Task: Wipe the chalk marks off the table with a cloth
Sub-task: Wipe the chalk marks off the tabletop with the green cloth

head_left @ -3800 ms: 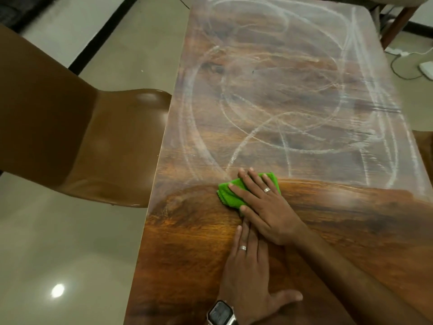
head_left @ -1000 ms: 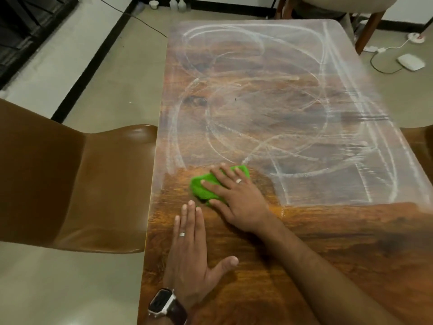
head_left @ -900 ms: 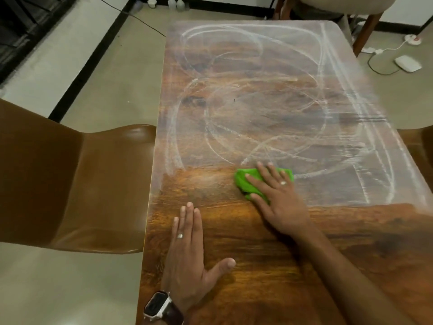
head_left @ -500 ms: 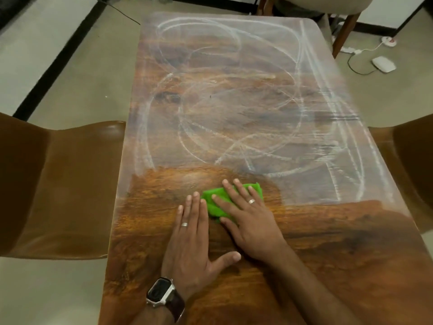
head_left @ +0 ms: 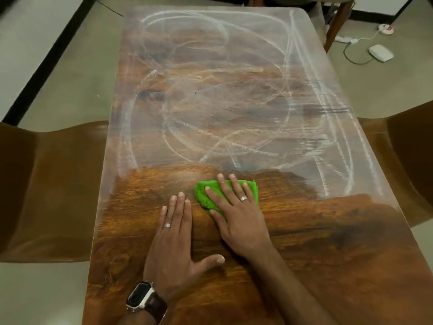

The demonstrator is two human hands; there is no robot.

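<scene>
One table [head_left: 316,266] filled the view, long and wooden, with two brown chairs drawn up to it, one chair [head_left: 49,188] on the left side and a second chair [head_left: 407,160] on the right. A single green cloth [head_left: 206,193] lay on the tabletop near the middle of the near half, just below the edge of the chalk marks [head_left: 210,95], which covered the far half in white loops and streaks while the near half showed bare dark wood. Two hands were on the table. The right hand [head_left: 236,216] lay flat on the cloth with its fingers straight and spread, pressing it down. The left hand [head_left: 175,240] rested just beside the cloth, palm down on the wood, fingers straight and together and thumb out. Each hand wore one ring, and the left wrist carried one watch [head_left: 140,299]. On the floor beyond the far right corner sat what may have been a small white device [head_left: 380,52] with a cable [head_left: 351,52].
</scene>
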